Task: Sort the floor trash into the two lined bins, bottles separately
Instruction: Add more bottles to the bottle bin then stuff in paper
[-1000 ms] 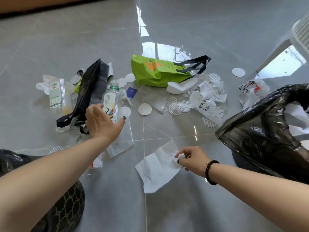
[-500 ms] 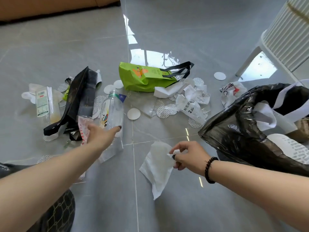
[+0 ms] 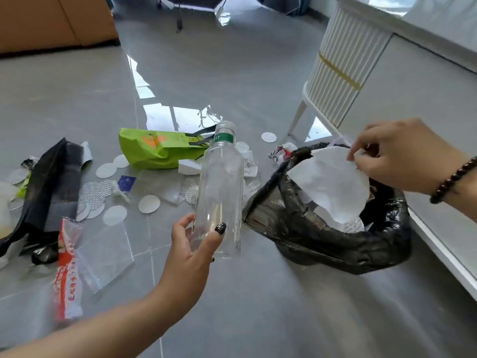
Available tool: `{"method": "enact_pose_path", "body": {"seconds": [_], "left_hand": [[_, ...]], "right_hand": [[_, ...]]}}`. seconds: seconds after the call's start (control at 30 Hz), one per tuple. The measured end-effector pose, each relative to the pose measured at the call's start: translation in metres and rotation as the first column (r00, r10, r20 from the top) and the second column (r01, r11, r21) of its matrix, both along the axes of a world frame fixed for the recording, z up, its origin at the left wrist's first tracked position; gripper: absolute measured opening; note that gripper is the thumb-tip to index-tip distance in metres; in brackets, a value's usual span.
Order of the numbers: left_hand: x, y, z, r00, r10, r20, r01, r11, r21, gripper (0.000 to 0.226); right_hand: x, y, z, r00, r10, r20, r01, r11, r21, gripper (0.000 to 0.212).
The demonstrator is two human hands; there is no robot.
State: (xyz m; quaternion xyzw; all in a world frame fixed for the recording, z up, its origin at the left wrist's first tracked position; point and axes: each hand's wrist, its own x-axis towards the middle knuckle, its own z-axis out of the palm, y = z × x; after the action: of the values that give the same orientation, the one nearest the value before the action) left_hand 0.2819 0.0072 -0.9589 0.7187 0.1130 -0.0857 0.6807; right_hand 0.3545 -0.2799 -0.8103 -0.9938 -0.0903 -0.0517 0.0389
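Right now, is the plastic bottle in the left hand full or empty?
Empty. The clear bottle, gripped near its base by the left hand, shows the floor litter straight through its walls, with no liquid line.

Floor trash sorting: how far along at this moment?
Early. Done: the black-lined bin already holds some paper. In hand: the left hand grips a clear bottle; the right hand holds a white sheet over that bin. Left: green bag, black bag, round discs and plastic wrappers on the floor.
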Motion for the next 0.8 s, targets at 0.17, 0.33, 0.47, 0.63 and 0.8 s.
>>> {"method": "enact_pose_path", "body": {"seconds": [0.17, 0.33, 0.47, 0.63, 0.8], "left_hand": [[-0.007, -0.006, 0.006, 0.997, -0.037, 0.069, 0.039, 0.999, -0.018, 0.086], [-0.015, -0.004, 0.009, 0.988, -0.117, 0.104, 0.12, 0.993, -0.016, 0.086], [-0.021, 0.0, 0.021, 0.947, -0.264, 0.181, 0.261, 0.964, 0.042, 0.076], [-0.063, 0.07, 0.027, 0.976, -0.008, 0.216, -0.007, 0.998, 0.067, 0.086], [-0.059, 0.095, 0.044, 0.99, -0.023, 0.142, 0.007, 0.994, 0.112, 0.066]], "right_hand": [[-0.013, -0.026, -0.005, 0.838, -0.146, -0.526, 0.095, 0.988, -0.123, 0.032], [-0.021, -0.008, 0.021, 0.971, -0.137, -0.197, 0.222, 0.825, 0.52, 0.029], [-0.019, 0.058, -0.004, 0.871, 0.164, -0.464, 0.388, 0.353, 0.852, 0.088], [-0.013, 0.194, -0.024, 0.728, 0.379, -0.571, 0.476, 0.321, 0.819, 0.08], [-0.008, 0.22, -0.031, 0.694, 0.382, -0.61, 0.55, 0.266, 0.792, 0.043]]}}
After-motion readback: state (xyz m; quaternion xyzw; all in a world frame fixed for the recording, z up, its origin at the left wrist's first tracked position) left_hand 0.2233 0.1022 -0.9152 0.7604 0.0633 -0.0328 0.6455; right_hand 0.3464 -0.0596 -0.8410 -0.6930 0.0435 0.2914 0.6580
